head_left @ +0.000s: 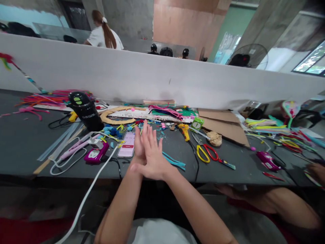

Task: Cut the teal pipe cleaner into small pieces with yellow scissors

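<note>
My left hand (138, 149) and my right hand (154, 157) are pressed palm to palm above the table's front edge. The fingers of both are stretched out, and I see nothing between them, though the palms are hidden. Just left of them lies a phone (126, 151) with a lit screen. Several light-blue pipe cleaners (175, 161) lie to the right of my hands. Farther right are a yellow glue gun (185, 132) and scissors (206, 149) with one yellow and one red handle loop.
A black tumbler (87, 113) stands at the left, near a purple power strip (96, 152) with a white cable. Cardboard sheets (224, 123) and a ring of cardboard (108, 117) lie at the back. A white partition (152, 78) runs behind. At the right edge is another person's arm (284, 206).
</note>
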The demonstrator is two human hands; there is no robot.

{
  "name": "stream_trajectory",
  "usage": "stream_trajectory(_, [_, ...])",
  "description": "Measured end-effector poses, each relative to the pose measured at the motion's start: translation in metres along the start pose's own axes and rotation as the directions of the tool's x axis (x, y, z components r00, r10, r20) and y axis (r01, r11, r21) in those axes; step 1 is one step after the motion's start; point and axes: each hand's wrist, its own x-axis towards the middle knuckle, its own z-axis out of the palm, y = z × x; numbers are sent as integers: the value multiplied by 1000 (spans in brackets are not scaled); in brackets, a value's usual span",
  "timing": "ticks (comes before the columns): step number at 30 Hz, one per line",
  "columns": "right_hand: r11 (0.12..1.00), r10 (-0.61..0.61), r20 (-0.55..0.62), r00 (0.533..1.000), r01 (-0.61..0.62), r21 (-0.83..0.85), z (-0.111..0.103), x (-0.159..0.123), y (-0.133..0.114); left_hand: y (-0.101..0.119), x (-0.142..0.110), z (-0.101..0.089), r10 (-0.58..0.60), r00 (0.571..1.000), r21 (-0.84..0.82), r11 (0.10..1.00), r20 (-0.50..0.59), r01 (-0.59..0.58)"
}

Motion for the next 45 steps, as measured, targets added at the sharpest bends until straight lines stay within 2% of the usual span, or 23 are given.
stream_trajectory(3, [985,24,18,1000,-21,-173,2,-5,5,15,-11,5,-157,986,-333,928,53,166])
stream_trajectory(5, [969,-6,35,999,15,-246,5,-7,9,20,-17,12,-219,972,-438,868,88,235])
stream_trajectory(10, [930,-104,62,993,119,-349,8,-20,7,17,-11,6,-217,967,-526,812,132,254])
stream_trajectory(13, [910,-183,154,971,227,-347,3,-26,20,22,-7,-5,-196,972,-505,831,127,233])
stream_trajectory(15, [917,-155,195,969,214,-336,-1,-24,41,29,-10,-6,-138,988,-451,878,75,157])
stream_trajectory(16, [930,-75,153,985,124,-347,-3,-21,53,33,-13,-4,-71,997,-391,917,42,81])
stream_trajectory(18, [926,138,-57,989,-149,-347,-8,-12,73,34,-21,3,129,991,-160,979,36,-122])
stream_trajectory(19, [920,185,-162,969,-229,-319,-11,-8,79,31,-24,6,227,969,6,973,101,-229])
stream_trajectory(20, [922,188,-246,951,-257,-290,-14,-4,81,26,-26,7,266,942,194,932,203,-305])
stream_trajectory(21, [929,163,-303,939,-250,-273,-18,-1,81,18,-26,5,216,924,386,860,315,-333])
stream_trajectory(22, [935,141,-355,924,-242,-258,-23,1,78,10,-25,0,173,917,514,783,359,-349])
stream_trajectory(24, [948,120,-380,917,-220,-231,-32,1,70,-6,-20,-18,99,936,691,649,338,-318])
stream_trajectory(26, [953,129,-397,909,-224,-204,-38,-2,64,-12,-15,-37,105,973,804,548,206,-229])
stream_trajectory(27, [954,130,-402,906,-225,-197,-39,-3,63,-12,-15,-44,159,978,820,536,136,-201])
stream_trajectory(29, [955,128,-400,908,-221,-195,-38,-5,63,-4,-21,-46,315,949,787,579,24,-212])
stream_trajectory(31, [955,135,-388,912,-225,-196,-33,-5,62,5,-31,-35,409,912,733,607,44,-307])
stream_trajectory(33, [953,150,-379,913,-236,-189,-30,-5,61,7,-38,-22,367,906,710,580,211,-400])
stream_trajectory(34, [952,157,-385,910,-243,-186,-30,-6,60,5,-39,-19,299,911,725,555,285,-408])
stream_trajectory(35, [951,159,-395,905,-248,-184,-30,-7,59,1,-37,-19,231,926,758,531,300,-378])
stream_trajectory(37, [950,156,-432,888,-254,-180,-33,-10,57,-9,-31,-26,223,965,829,508,136,-234])
stream_trajectory(39, [953,151,-466,872,-254,-166,-36,-12,58,-15,-25,-38,309,951,851,502,-11,-153])
stream_trajectory(42, [958,151,-468,871,-246,-149,-34,-12,62,-15,-28,-43,355,934,803,546,36,-238])
stream_trajectory(45, [958,162,-434,886,-246,-145,-28,-9,62,-15,-31,-33,281,946,775,558,160,-297])
